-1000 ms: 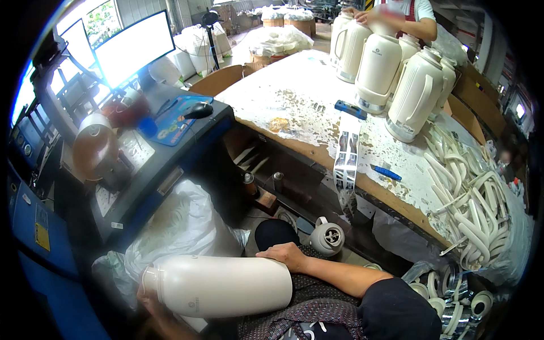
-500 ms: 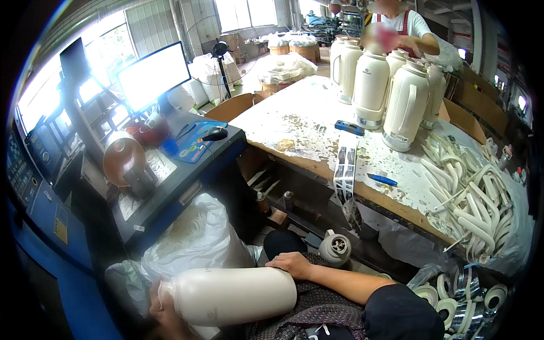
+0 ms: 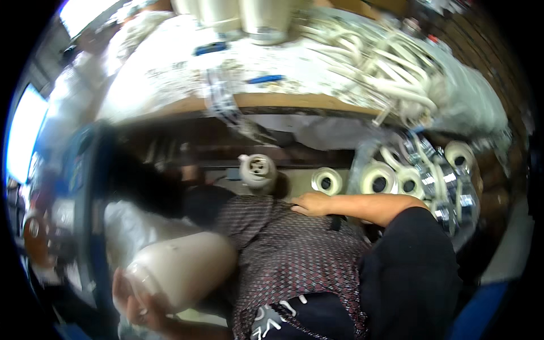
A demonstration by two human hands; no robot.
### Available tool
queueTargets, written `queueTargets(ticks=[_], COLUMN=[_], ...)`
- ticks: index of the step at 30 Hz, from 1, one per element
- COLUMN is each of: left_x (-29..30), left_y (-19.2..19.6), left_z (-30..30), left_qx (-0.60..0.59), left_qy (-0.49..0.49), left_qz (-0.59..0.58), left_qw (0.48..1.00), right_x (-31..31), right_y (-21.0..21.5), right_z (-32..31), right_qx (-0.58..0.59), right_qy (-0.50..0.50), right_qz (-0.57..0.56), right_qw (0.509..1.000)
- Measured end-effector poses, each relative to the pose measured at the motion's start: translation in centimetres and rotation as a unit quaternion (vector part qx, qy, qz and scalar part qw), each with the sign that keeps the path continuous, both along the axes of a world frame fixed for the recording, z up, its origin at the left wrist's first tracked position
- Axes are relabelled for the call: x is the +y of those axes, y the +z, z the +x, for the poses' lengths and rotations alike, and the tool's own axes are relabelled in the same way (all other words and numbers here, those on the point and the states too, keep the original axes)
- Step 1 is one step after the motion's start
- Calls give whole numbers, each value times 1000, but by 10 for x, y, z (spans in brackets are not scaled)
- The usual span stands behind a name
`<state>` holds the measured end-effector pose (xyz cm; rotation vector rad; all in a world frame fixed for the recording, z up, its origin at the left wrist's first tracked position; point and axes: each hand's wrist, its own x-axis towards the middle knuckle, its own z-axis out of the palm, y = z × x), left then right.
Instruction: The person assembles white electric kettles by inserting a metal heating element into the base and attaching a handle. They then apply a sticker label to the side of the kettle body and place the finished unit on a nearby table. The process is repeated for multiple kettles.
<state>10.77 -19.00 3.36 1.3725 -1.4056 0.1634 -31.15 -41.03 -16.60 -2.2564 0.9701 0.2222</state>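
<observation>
Head view: a white worktable (image 3: 187, 93) stretches beyond all fingers, pale handles (image 3: 391, 85) heaped on it. A patterned apron (image 3: 300, 249) lies under the fingers of the right hand (image 3: 313, 204). Left of them, a cream flask body (image 3: 190, 263) (slightly blurred) tilts on its side, the left hand (image 3: 144, 310) wrapping fingers around its narrower end. The right fingers press together; whether they pinch cloth, one cannot tell. Ahead lies a blue cutter (image 3: 265, 79).

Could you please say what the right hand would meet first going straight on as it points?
The right hand points leftward and would probably meet the patterned cloth first, though blur leaves the depth unclear.
</observation>
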Motion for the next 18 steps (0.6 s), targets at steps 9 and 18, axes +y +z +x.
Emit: queueTargets(ticks=[9, 18], left_x=[-25, 22], left_y=[3, -6], left_z=[0, -13], left_qx=[-69, 14], left_qy=[27, 142], left_qz=[113, 122], left_qw=[991, 982], right_x=[23, -132], right_y=[28, 161], right_z=[-48, -102], right_qx=[-27, -101], right_qy=[-80, -214], right_qz=[-115, -399], right_qw=[990, 886])
